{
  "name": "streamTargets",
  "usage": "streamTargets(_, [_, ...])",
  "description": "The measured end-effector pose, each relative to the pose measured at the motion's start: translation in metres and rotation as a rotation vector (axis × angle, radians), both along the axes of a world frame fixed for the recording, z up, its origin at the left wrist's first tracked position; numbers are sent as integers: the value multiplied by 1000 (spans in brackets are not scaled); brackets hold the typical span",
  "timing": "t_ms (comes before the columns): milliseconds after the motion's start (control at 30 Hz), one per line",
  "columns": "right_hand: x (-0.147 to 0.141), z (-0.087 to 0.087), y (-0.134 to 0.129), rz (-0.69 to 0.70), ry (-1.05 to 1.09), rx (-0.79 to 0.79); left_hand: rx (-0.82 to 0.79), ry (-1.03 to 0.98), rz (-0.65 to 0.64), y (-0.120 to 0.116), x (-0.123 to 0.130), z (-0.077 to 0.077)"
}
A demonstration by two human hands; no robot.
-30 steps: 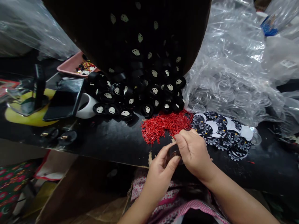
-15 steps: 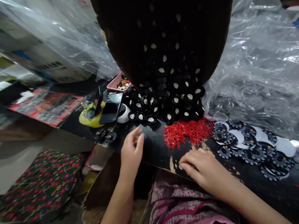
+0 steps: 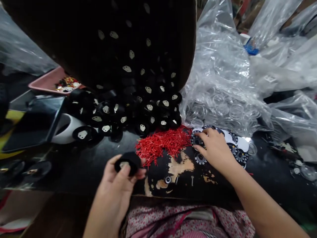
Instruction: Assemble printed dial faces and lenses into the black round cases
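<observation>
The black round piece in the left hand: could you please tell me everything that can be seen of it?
The black round piece is a short, drum-like body, apparently plastic and slightly blurred. A pale patch shows on the side towards the camera, partly covered by the thumb. The left hand grips it, tilted, over the near part of the dark table, beside the red heap.

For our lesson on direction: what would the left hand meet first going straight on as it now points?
The left hand would likely meet the pile of red pieces first, though depth is unclear.
</observation>
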State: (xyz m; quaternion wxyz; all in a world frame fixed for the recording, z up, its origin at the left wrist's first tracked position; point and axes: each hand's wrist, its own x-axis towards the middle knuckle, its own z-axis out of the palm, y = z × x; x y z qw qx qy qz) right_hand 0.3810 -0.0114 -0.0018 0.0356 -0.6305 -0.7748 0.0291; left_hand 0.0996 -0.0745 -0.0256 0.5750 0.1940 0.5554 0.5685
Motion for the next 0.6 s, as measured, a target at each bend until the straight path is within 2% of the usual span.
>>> streamTargets(100, [3,-1,0,-42,187,4,-127,-216,-58,-21,31,4])
streamTargets(233, [12,0,-6,-175,529,-45,-108,-379,-163,-24,50,8])
streamTargets(333, [15,1,-13,-232,674,50,-74,-441,-190,-20,57,9])
streamTargets(433, [5,4,-22,-234,824,152,-92,-531,-207,-17,67,8])
streamTargets(500, [-8,6,-29,-242,954,39,-102,-601,-215,-17,75,7])
streamTargets(600, [-27,5,-36,-251,1179,-286,-104,-601,-137,-14,84,6])
